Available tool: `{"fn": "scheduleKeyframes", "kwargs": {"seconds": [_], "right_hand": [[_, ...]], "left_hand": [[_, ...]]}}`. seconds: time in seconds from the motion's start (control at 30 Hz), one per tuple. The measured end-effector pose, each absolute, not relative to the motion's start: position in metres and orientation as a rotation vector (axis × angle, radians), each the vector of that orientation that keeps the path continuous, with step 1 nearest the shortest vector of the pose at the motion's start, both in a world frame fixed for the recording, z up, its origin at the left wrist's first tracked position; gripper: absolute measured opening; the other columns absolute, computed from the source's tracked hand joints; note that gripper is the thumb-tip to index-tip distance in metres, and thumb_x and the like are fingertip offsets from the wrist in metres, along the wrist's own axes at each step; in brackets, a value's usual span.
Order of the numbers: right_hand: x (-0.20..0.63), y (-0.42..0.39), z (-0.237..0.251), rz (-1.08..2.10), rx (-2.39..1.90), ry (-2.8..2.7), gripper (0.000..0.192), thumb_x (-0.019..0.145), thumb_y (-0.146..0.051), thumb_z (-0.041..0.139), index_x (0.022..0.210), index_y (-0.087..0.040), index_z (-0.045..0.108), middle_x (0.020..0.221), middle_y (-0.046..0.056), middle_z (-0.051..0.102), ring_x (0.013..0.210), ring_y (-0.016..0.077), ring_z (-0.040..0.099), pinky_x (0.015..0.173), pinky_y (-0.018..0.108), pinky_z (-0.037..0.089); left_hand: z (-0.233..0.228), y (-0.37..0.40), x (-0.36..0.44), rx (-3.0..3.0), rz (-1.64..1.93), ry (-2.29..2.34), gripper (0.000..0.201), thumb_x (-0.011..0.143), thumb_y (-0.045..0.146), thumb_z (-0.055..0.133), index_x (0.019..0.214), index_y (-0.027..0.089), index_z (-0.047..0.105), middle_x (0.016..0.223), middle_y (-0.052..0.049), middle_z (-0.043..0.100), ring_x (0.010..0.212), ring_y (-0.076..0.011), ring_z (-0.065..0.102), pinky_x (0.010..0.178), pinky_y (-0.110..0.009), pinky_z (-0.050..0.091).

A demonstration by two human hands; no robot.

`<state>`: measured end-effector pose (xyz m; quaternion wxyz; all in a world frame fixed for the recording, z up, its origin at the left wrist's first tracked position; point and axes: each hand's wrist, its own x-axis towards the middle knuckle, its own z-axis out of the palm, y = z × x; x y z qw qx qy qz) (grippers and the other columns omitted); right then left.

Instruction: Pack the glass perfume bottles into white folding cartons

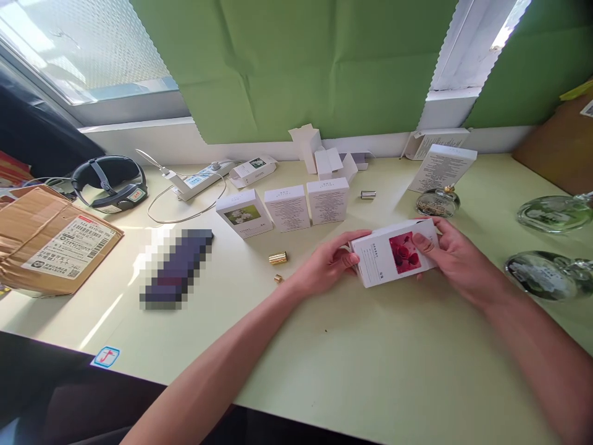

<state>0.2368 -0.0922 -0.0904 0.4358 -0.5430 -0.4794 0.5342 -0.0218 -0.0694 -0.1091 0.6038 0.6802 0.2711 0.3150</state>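
Note:
Between my two hands is a white box (377, 266) with a picture of red roses, held on its side just above the table. My left hand (328, 262) grips its left end, thumb at the lower corner. The right end is in my right hand (449, 256), whose thumb lies across the front by the roses. Left of my left hand lie a gold cap (278, 257) and a small gold collar (278, 279). Behind the box is a round glass bottle (438, 203) with a gold neck. A silver cap (368, 194) lies farther back.
White boxes (287, 209) stand in a row mid-table, with opened cartons (324, 157) behind them. Glass bottles (542, 275) lie at right. A dark pixelated object (178, 269), a cardboard parcel (60, 241), a head strap device (111, 185) and a power strip (201, 179) occupy the left.

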Motion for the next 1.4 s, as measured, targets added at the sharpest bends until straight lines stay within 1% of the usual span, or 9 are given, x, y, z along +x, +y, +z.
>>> {"fn": "scheduleKeyframes", "kwargs": {"seconds": [0.13, 0.27, 0.47, 0.6, 0.7, 0.83, 0.97, 1.17, 1.4], "right_hand": [[0.235, -0.096, -0.080, 0.819, -1.384, -1.216, 0.053, 0.069, -0.042, 0.085, 0.111, -0.027, 0.057, 0.087, 0.001, 0.074, 0.063, 0.0165, 0.066, 0.046, 0.024, 0.051], [0.224, -0.110, -0.067, 0.544, -1.199, -1.487, 0.028, 0.075, -0.031, 0.082, 0.093, -0.025, 0.062, 0.107, 0.003, 0.072, 0.092, 0.0198, 0.068, 0.074, 0.029, 0.056], [0.217, -0.120, -0.066, 0.444, -0.912, -2.124, 0.015, 0.089, -0.019, 0.066, 0.101, -0.028, 0.064, 0.129, 0.004, 0.061, 0.114, 0.0210, 0.060, 0.090, 0.034, 0.050], [0.214, -0.120, -0.072, 0.545, -0.875, -2.216, 0.014, 0.088, -0.027, 0.069, 0.100, -0.027, 0.063, 0.132, 0.005, 0.057, 0.120, 0.0227, 0.057, 0.090, 0.033, 0.051], [0.210, -0.122, -0.073, 0.670, -0.900, -2.154, 0.013, 0.095, -0.028, 0.057, 0.105, -0.029, 0.066, 0.131, 0.003, 0.058, 0.119, 0.0206, 0.058, 0.089, 0.031, 0.051], [0.207, -0.123, -0.074, 0.694, -0.937, -2.089, 0.022, 0.096, -0.023, 0.054, 0.108, -0.032, 0.071, 0.130, 0.001, 0.060, 0.114, 0.0191, 0.061, 0.085, 0.029, 0.053], [0.208, -0.120, -0.076, 0.820, -1.027, -2.012, 0.030, 0.094, -0.030, 0.059, 0.122, -0.039, 0.067, 0.136, -0.001, 0.059, 0.121, 0.0224, 0.059, 0.095, 0.034, 0.053], [0.221, -0.105, -0.087, 1.288, -1.028, -1.835, 0.037, 0.091, -0.037, 0.064, 0.128, -0.038, 0.062, 0.151, -0.001, 0.047, 0.136, 0.0257, 0.047, 0.105, 0.040, 0.050], [0.218, -0.105, -0.093, 1.372, -0.983, -1.738, 0.039, 0.086, -0.034, 0.071, 0.124, -0.038, 0.063, 0.157, -0.001, 0.037, 0.139, 0.0265, 0.044, 0.107, 0.044, 0.049]], "left_hand": [[-0.102, -0.069, -0.024, 1.797, 0.739, 0.799, 0.050, 0.096, 0.037, 0.055, 0.144, 0.031, 0.045, 0.131, -0.009, 0.059, 0.103, -0.0187, 0.061, 0.089, -0.033, 0.052], [-0.099, -0.075, -0.022, 1.850, 0.659, 0.815, 0.057, 0.096, 0.035, 0.054, 0.150, 0.032, 0.033, 0.136, -0.011, 0.052, 0.091, -0.0154, 0.062, 0.082, -0.032, 0.053], [-0.100, -0.076, -0.024, 2.090, 0.701, 0.909, 0.052, 0.093, 0.028, 0.058, 0.141, 0.031, 0.041, 0.137, -0.009, 0.046, 0.119, -0.0220, 0.054, 0.097, -0.036, 0.049], [-0.106, -0.069, -0.028, 2.122, 0.677, 0.922, 0.043, 0.092, 0.019, 0.054, 0.133, 0.029, 0.049, 0.136, -0.010, 0.046, 0.129, -0.0233, 0.048, 0.103, -0.038, 0.047], [-0.108, -0.067, -0.029, 2.123, 0.665, 0.896, 0.044, 0.090, 0.018, 0.059, 0.132, 0.027, 0.050, 0.133, -0.011, 0.047, 0.133, -0.0246, 0.045, 0.107, -0.039, 0.045], [-0.105, -0.069, -0.029, 2.109, 0.680, 0.844, 0.065, 0.083, 0.027, 0.071, 0.140, 0.027, 0.041, 0.142, -0.014, 0.037, 0.137, -0.0276, 0.041, 0.108, -0.042, 0.045], [-0.096, -0.072, -0.029, 2.140, 0.689, 0.805, 0.077, 0.079, 0.039, 0.075, 0.144, 0.030, 0.036, 0.153, -0.013, 0.025, 0.145, -0.0313, 0.030, 0.111, -0.045, 0.043], [-0.095, -0.071, -0.029, 2.176, 0.680, 0.722, 0.078, 0.078, 0.042, 0.075, 0.144, 0.030, 0.036, 0.150, -0.012, 0.035, 0.146, -0.0308, 0.029, 0.117, -0.050, 0.034], [-0.097, -0.071, -0.029, 2.198, 0.665, 0.680, 0.105, 0.064, 0.045, 0.081, 0.150, 0.028, 0.023, 0.156, -0.014, 0.029, 0.150, -0.0367, 0.016, 0.118, -0.059, 0.027]]}}
